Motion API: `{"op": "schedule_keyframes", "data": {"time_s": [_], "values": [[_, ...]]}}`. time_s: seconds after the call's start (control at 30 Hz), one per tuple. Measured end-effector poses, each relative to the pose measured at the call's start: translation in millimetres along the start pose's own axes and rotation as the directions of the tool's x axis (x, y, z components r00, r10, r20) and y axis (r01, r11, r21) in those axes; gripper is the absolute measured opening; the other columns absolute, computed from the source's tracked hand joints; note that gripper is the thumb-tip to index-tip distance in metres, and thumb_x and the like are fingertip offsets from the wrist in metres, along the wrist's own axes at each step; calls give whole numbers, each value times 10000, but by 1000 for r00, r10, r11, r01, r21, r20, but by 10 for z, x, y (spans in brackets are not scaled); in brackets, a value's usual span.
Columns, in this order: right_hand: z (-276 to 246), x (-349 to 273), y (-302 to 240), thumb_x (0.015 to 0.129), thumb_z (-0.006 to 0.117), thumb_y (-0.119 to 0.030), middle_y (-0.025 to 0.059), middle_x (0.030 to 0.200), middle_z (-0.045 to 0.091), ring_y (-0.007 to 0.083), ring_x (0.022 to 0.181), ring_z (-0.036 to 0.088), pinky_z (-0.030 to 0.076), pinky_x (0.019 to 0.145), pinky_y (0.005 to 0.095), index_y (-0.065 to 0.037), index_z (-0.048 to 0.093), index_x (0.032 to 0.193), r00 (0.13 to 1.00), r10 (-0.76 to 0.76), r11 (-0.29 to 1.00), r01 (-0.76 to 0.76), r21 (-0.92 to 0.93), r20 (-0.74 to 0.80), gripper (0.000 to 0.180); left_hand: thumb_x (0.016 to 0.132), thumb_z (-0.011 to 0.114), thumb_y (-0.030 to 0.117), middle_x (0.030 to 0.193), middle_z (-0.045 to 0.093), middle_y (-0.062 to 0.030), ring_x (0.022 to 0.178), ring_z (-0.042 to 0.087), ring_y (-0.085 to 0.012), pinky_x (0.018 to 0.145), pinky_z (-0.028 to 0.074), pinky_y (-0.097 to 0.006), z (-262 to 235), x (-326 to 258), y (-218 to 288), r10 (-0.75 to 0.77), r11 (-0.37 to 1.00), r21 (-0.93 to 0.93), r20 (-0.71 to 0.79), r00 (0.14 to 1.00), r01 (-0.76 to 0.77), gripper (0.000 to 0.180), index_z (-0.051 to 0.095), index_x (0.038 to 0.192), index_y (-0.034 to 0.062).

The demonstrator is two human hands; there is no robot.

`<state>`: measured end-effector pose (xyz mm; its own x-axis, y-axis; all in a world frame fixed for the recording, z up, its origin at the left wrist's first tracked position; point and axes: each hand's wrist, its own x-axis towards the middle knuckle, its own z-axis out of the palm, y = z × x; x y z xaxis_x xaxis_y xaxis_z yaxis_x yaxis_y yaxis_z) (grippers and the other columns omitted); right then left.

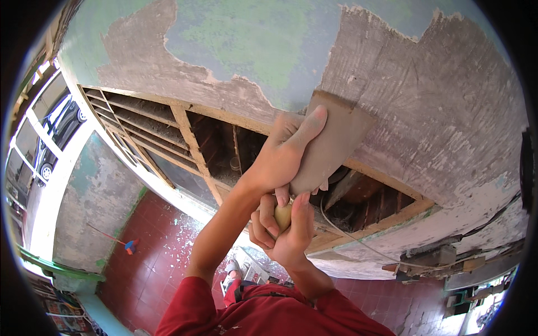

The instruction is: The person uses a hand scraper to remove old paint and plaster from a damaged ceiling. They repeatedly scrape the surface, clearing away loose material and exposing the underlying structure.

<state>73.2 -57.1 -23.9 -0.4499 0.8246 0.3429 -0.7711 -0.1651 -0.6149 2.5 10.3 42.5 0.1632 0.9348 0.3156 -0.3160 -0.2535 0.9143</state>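
Note:
A wide scraper (333, 143) with a broad grey blade lies tilted against the wall (414, 84). Its upper edge meets the wall beside a patch of blue-green paint (246, 45). My left hand (283, 154) is closed around the blade's left side, thumb flat on its face and fingertips showing at its lower edge. Below it, my right hand (286, 227) wraps round the yellowish handle (283, 217), its thumb pointing up toward the blade. Bare grey-brown plaster surrounds the paint, whose border is ragged.
Behind my hands runs a wooden vent frame (193, 143) with open gaps and slats. A pale cable (364, 245) hangs from it to the right. Paint flakes dot the red tiled floor (145, 235), and a ladder (255, 271) stands below me. Cars (56, 131) are outside at left.

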Motion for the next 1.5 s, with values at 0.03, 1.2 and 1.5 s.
{"op": "schedule_keyframes", "data": {"time_s": [0.03,1.2,1.5], "values": [[-46,-53,28,958,234,-534,-10,517,300,78,337,239,215,311,222,-161,354,904,1000,5,1000,-5,-4,-8,395,961,417,403,545,566,-77,420,542,-119,370,416,-227,16,-14,-42,8,1000,1,-15,1000,-8,525,594,748,-43],[98,54,-22,965,249,-517,-18,516,293,76,334,202,200,319,228,-154,367,902,999,-41,999,41,7,-16,387,941,443,432,535,548,-49,384,527,-110,334,397,-224,5,19,166,8,995,95,37,999,-12,496,587,739,2],[83,130,-52,962,250,-527,-20,510,295,71,329,210,193,309,225,-146,359,894,996,-87,995,87,-46,-2,402,942,450,417,542,554,-40,389,524,-101,341,393,-216,-2,94,203,24,994,101,71,997,-31,472,590,742,13]]}}
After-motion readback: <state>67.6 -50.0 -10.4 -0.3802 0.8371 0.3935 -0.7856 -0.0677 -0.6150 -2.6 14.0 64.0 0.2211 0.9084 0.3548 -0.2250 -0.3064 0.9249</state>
